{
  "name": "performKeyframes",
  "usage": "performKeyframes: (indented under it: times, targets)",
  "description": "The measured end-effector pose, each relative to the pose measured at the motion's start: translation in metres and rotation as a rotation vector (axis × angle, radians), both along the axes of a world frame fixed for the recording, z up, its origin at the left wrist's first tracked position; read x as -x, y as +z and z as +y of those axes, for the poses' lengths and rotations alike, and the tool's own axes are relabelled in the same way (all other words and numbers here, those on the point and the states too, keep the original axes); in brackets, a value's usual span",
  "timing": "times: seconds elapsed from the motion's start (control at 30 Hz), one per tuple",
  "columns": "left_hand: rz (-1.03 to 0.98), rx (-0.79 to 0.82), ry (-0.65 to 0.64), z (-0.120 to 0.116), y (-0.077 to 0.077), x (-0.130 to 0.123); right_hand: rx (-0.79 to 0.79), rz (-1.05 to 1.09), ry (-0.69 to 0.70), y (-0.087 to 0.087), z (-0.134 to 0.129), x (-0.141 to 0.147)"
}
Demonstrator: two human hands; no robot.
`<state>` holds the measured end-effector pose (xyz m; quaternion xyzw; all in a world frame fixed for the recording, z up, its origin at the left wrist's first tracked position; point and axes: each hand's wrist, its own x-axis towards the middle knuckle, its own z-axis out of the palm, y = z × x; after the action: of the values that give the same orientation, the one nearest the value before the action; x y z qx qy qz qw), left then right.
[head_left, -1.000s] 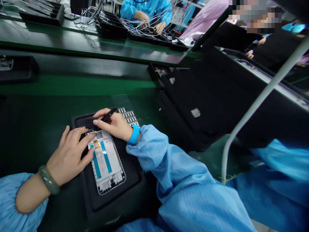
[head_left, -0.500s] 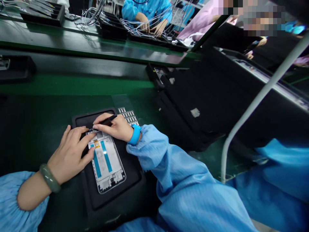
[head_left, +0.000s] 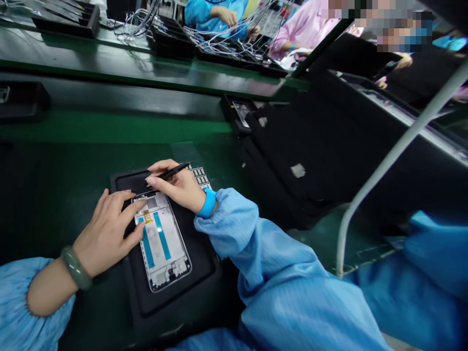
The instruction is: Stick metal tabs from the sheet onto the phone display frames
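A silver phone frame (head_left: 171, 243) with two blue strips and an orange flex piece lies on a black padded tray (head_left: 204, 273). My left hand (head_left: 107, 226) rests at its upper left, fingers spread, with fingertips on the frame's edge and top. Between the thumb and fingers of my right hand (head_left: 181, 187) is a slim black pen-shaped tool (head_left: 171, 172); its tip is hidden by the fingers. This hand hovers at the frame's top end. Partly behind it, a sheet of small metallic pieces (head_left: 200, 176) lies beyond the tray.
Black cloth (head_left: 292, 146) covers the right side, crossed by a pale curved tube (head_left: 380, 165). A black box (head_left: 237, 114) holding a phone part stands behind. Across the raised green ledge (head_left: 146, 58), co-workers' hands move among white cables (head_left: 215, 36) and black trays (head_left: 66, 24).
My right hand has lifted slightly up and right, away from the frame's top edge, with the black tool. My left hand and the phone frame stay nearly still.
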<state>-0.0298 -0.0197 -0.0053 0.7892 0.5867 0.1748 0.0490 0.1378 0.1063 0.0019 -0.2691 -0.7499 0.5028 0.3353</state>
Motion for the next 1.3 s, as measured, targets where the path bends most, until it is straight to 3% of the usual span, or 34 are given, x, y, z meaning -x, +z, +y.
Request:
performKeyframes:
  times: [0.13, 0.53, 0.83, 0.93, 1.03, 1.2, 1.3]
  targets:
    - [0.001, 0.003, -0.003, 0.0, 0.0, 0.0, 0.031, -0.044, 0.076, -0.003, 0.003, 0.002]
    - [0.005, -0.001, -0.006, 0.0, 0.001, 0.0, -0.191, -0.163, 0.093, 0.006, -0.003, 0.002]
    - [0.043, -0.016, -0.012, 0.001, -0.001, 0.0, -0.603, -0.345, 0.213, 0.017, -0.012, 0.009]
    - [0.059, -0.022, -0.013, 0.0, -0.001, 0.0, -0.672, -0.387, 0.247, 0.018, -0.013, 0.011]
    - [0.059, -0.029, -0.022, 0.0, -0.001, 0.0, -0.61, -0.331, 0.215, 0.015, -0.011, 0.009]
    - [0.038, -0.022, -0.027, -0.001, -0.002, 0.001, -0.329, -0.093, 0.085, 0.002, -0.001, 0.006]
    - [0.024, -0.01, -0.025, -0.001, -0.002, 0.001, -0.238, -0.045, 0.062, -0.002, 0.002, 0.005]
